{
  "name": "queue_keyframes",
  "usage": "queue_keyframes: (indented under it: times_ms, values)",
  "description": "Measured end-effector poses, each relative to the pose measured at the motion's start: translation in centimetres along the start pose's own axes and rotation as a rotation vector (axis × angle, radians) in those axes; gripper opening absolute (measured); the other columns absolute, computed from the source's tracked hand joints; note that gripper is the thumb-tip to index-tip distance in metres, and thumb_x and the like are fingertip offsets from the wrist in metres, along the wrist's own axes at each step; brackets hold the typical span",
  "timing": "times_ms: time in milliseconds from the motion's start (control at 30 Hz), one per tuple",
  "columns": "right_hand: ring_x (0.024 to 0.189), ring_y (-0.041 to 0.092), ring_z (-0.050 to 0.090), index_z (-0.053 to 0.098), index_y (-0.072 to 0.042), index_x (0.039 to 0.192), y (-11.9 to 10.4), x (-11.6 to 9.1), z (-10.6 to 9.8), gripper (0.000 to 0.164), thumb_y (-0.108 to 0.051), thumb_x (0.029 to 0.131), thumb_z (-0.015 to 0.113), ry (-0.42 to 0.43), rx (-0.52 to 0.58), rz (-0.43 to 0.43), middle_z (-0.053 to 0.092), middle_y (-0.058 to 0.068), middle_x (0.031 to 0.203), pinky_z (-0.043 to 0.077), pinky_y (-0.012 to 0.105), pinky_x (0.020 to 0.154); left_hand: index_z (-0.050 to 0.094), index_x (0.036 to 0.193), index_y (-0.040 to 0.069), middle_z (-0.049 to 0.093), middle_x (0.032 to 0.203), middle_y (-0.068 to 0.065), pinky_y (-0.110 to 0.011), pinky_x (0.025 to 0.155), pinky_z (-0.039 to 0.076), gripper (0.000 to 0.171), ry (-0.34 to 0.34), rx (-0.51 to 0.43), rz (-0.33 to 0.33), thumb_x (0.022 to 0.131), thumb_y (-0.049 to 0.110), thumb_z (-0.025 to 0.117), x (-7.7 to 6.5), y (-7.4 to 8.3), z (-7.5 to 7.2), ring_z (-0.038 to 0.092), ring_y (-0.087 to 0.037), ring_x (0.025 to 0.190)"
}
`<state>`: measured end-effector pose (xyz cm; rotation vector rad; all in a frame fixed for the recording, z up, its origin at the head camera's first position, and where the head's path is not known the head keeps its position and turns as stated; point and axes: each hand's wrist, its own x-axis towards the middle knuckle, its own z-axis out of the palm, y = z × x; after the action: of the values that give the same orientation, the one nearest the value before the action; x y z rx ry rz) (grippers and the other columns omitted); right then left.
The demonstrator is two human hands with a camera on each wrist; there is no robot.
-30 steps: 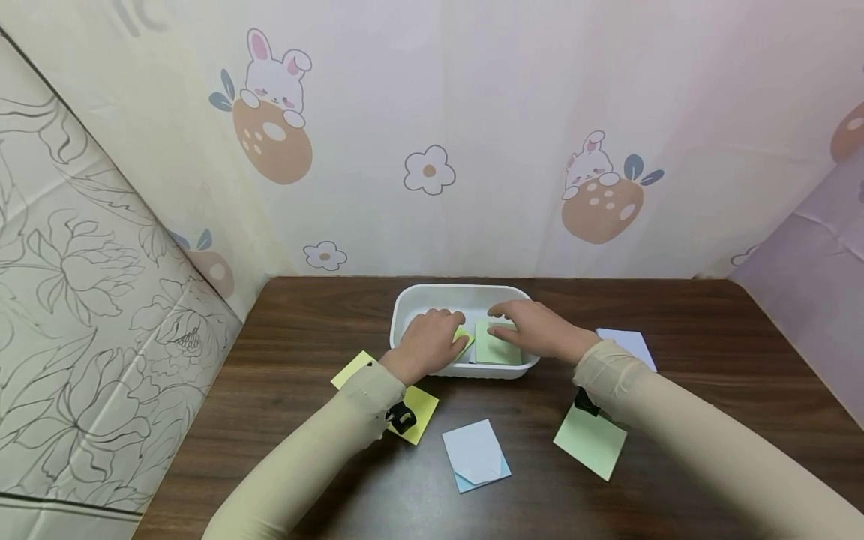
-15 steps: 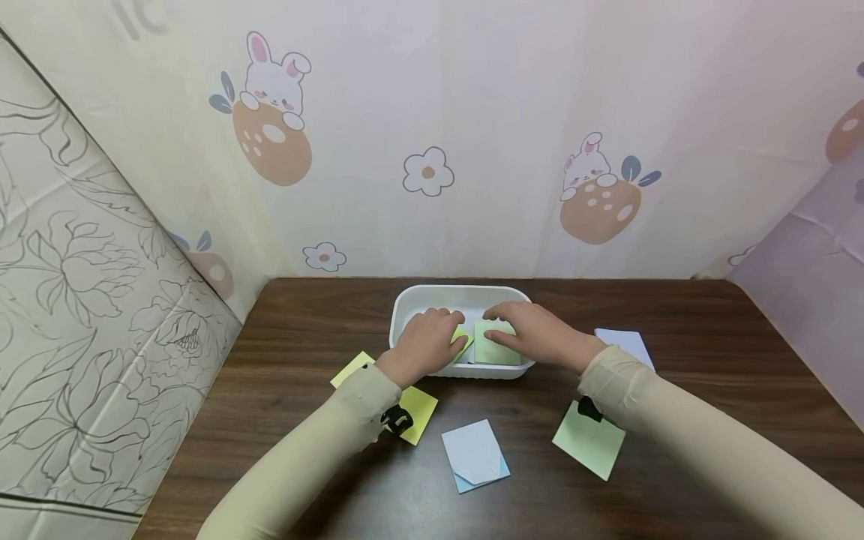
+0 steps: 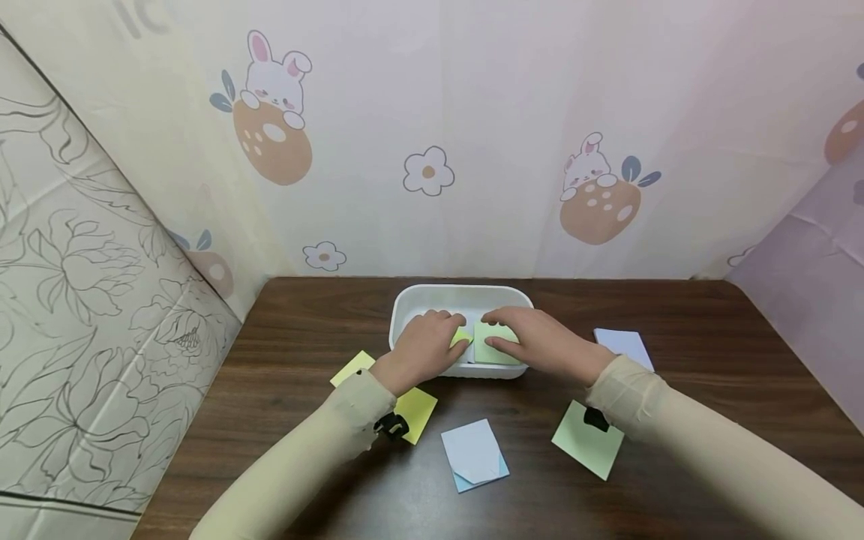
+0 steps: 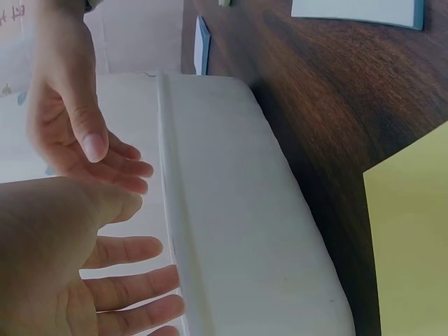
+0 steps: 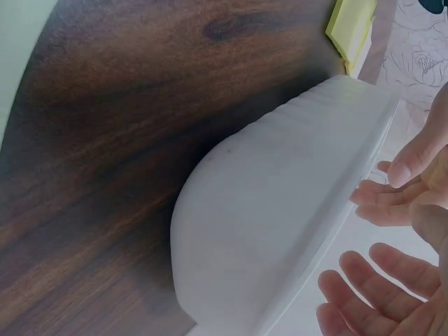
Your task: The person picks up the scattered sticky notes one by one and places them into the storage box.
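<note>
A white plastic basin [image 3: 466,289] stands near the back of the table, with a pale green sticky note pad [image 3: 496,351] and a yellow-green note [image 3: 462,337] inside it. Over its left half hovers my left hand [image 3: 425,346], fingers loosely bent and holding nothing. My right hand [image 3: 543,339] is above the right half, fingers relaxed and thumb apart, partly covering the green pad. In the left wrist view, the fingers of my left hand [image 4: 49,252] are by the basin rim. The right wrist view has my right hand [image 5: 381,294] beside the rim, palm facing in.
Yellow sticky notes [image 3: 416,412] lie partly under my left forearm. A white-and-blue note pad [image 3: 475,452] sits front centre on the wooden table [image 3: 304,315]. To the right are a pale green pad [image 3: 589,441] and a pale lavender pad [image 3: 624,346]. A patterned curtain [image 3: 486,187] hangs behind.
Both hands have shifted slightly toward me above the basin, the right one a bit more. The notes and the basin stay in place.
</note>
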<state>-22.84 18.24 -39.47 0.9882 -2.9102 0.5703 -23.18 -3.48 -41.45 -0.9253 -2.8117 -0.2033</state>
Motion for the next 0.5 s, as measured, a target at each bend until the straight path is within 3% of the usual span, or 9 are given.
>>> queue_keyframes:
  times_ms: [500]
  values:
    - [0.114, 0.017, 0.056, 0.058, -0.011, 0.127, -0.9, -1.3, -0.1, 0.046, -0.04, 0.091, 0.056, -0.009, 0.016, -0.014, 0.061, 0.001, 0.123, 0.044, 0.04, 0.092, 0.064, 0.118, 0.011, 0.067, 0.109, -0.004, -0.035, 0.079, 0.049, 0.036, 0.01, -0.014, 0.02, 0.091, 0.034, 0.054, -1.7, -0.1, -1.2, 0.061, -0.021, 0.097]
